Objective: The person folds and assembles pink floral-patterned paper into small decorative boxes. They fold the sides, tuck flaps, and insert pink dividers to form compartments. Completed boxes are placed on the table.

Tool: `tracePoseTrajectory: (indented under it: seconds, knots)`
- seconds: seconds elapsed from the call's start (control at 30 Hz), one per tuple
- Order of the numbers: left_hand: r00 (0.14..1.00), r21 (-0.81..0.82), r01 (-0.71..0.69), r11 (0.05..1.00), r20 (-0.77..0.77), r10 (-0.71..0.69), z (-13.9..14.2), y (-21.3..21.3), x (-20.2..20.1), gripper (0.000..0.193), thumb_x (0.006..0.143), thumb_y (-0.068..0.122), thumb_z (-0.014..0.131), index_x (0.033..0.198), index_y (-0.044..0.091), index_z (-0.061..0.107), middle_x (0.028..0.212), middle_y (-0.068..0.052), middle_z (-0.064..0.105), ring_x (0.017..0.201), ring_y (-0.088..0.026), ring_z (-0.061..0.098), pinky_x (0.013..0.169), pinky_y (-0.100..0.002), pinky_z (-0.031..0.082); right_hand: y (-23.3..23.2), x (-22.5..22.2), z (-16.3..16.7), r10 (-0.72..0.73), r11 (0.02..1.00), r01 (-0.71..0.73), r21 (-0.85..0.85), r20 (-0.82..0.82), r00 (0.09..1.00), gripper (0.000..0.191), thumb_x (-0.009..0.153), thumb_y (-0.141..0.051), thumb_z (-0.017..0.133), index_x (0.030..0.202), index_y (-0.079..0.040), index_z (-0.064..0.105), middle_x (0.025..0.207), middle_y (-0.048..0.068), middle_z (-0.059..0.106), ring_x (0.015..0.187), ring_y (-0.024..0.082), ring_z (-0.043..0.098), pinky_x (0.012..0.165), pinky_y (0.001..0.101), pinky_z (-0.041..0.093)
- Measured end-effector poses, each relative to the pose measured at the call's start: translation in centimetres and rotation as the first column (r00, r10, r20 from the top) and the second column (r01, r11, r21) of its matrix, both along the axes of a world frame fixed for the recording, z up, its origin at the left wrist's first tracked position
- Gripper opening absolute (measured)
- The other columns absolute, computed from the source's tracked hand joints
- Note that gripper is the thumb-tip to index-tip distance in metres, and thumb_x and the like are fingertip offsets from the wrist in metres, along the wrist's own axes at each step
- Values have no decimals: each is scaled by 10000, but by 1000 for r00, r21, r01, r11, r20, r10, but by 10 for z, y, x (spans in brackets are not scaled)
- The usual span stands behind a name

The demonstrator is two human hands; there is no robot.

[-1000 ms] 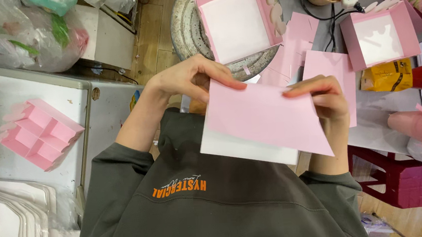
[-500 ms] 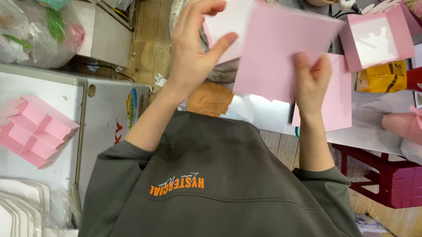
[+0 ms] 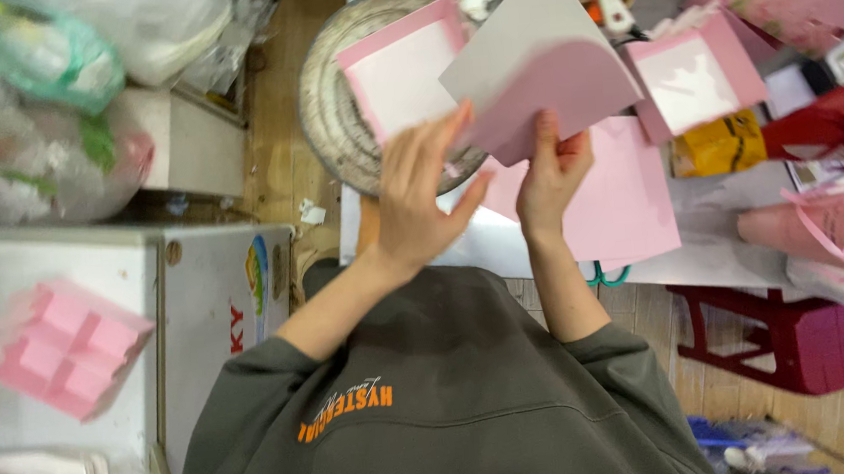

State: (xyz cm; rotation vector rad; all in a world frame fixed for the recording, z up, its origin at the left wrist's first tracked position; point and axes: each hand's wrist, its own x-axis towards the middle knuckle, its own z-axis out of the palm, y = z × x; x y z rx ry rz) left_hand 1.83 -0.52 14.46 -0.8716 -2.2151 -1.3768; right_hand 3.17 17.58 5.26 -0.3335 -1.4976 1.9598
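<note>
Right grip (image 3: 549, 172) pinches a pink card (image 3: 555, 81) by its lower edge; left grip (image 3: 423, 192), fingers spread, rests open beside it, above pink boxes (image 3: 399, 68) on the bench (image 3: 483, 247).

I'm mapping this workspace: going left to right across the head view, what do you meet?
Pink divider insert → left hand → right hand holding the bent pink sheet → open pink box → yellow packet → red stool.
</note>
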Motion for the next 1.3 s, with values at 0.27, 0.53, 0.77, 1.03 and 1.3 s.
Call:
tracePoseTrajectory:
  seconds: [0.27,0.53,0.77,1.03,1.3]
  knots:
    - [842,217,283,934,411,-350,-38,38,25,415,1045,368,663,1332,88,554,1376,-139,536,1156,-276,606,1031,-403,549,-22,59,-24,-66,897,-26,441,190,980,244,987,-253,688,1095,-38,645,981,24,719,916,129,710,800,307,576]
    - [962,2,248,969,118,-247,-39,50,19,807,1100,566,382,1726,141,102,1752,-182,-57,1649,-385,-69,1369,-525,32,-22,75,-10,342,921,-345,-182,-48,938,645,1037,-441,620,1425,65,524,1394,105,622,1273,198,604,1095,356,488]
    - [837,288,312,905,368,-406,-39,31,17,1046,952,377,767,1648,53,58,1652,-230,179,1514,-329,313,1197,-447,360,-10,83,14,548,828,-556,72,-315,775,969,952,-773,422,1455,42,572,1308,67,679,1164,111,606,1028,270,478]
    - [890,192,242,951,346,-296,-26,43,19,490,909,198,821,1310,-9,630,1069,-127,760,956,-193,753,829,-323,598,-3,79,15,282,959,-282,5,-54,958,197,990,-107,748,1110,29,672,1089,90,681,984,147,658,866,272,536]
    - [822,218,296,930,437,-364,-16,25,7,186,880,147,822,1030,52,766,888,-56,783,737,-133,724,681,-285,556,42,69,55,38,987,-17,157,-127,991,566,859,-107,868,1335,-62,564,1390,74,567,1286,167,586,1088,372,528]
